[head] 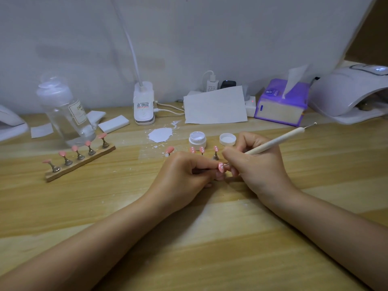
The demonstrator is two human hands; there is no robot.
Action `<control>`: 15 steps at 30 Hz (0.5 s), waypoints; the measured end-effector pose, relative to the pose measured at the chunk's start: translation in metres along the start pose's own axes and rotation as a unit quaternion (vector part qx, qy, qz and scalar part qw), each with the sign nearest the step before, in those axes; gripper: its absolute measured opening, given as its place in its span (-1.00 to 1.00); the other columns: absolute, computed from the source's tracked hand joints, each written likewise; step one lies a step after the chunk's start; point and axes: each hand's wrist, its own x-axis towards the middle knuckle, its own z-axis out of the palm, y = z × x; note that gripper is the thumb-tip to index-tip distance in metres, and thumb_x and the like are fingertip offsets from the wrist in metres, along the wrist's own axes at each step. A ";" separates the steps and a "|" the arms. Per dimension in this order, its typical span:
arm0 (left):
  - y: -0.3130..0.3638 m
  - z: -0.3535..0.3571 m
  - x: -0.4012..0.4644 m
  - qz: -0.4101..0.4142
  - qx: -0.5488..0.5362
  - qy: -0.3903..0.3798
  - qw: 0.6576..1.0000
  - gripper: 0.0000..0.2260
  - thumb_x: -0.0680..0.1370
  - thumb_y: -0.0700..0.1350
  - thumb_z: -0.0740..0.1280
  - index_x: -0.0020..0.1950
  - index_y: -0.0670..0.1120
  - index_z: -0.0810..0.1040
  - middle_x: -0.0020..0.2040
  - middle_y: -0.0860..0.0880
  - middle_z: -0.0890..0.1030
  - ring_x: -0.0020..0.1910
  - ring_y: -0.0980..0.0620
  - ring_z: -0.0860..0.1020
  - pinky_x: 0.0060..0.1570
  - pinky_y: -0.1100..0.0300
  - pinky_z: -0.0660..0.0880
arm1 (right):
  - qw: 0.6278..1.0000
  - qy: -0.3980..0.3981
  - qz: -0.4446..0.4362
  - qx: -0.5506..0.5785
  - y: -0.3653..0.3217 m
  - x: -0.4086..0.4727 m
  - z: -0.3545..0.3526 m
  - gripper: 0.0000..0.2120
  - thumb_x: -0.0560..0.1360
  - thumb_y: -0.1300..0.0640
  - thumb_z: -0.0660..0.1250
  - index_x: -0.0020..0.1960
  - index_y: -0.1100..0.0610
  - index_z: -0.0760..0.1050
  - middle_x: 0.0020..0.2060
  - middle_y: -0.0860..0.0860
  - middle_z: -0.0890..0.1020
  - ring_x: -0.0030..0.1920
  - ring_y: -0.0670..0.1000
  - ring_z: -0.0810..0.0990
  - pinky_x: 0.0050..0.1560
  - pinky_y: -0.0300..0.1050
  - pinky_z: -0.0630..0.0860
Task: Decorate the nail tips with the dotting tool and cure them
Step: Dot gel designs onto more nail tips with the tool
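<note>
My left hand (pixel 184 175) pinches a small stand bearing a pink nail tip (pixel 221 166) with white dots. My right hand (pixel 256 164) grips the white dotting tool (pixel 275 141) like a pen, its lower point touching that nail tip. Behind my hands, several pink nail tips (pixel 201 149) stand on holders, some dotted white. An open jar of white gel (pixel 197 140) sits beyond them with its lid (pixel 227 139) beside it. A wooden strip (pixel 79 162) at the left carries several plain pink tips. The curing lamp (pixel 348 95) stands at the far right.
A clear bottle (pixel 65 114) stands at the left, near white pads (pixel 113 123). A smear of white (pixel 160 134) lies on the wooden table (pixel 210 227). A clip lamp base (pixel 144 106), a paper sheet (pixel 215 106), chargers and a purple tissue box (pixel 281 103) line the back.
</note>
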 end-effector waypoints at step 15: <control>0.000 0.000 0.000 0.000 0.002 -0.002 1.000 -0.74 0.46 -0.30 0.37 -0.06 0.07 0.63 -0.39 0.22 0.61 -0.42 0.36 0.45 -0.31 0.52 0.37 | 1.000 0.009 0.001 0.003 0.000 0.001 -0.001 -0.62 0.38 0.49 0.21 -0.47 0.18 0.18 -0.74 -0.07 0.32 -0.71 -0.19 0.35 -0.62 -0.43 0.30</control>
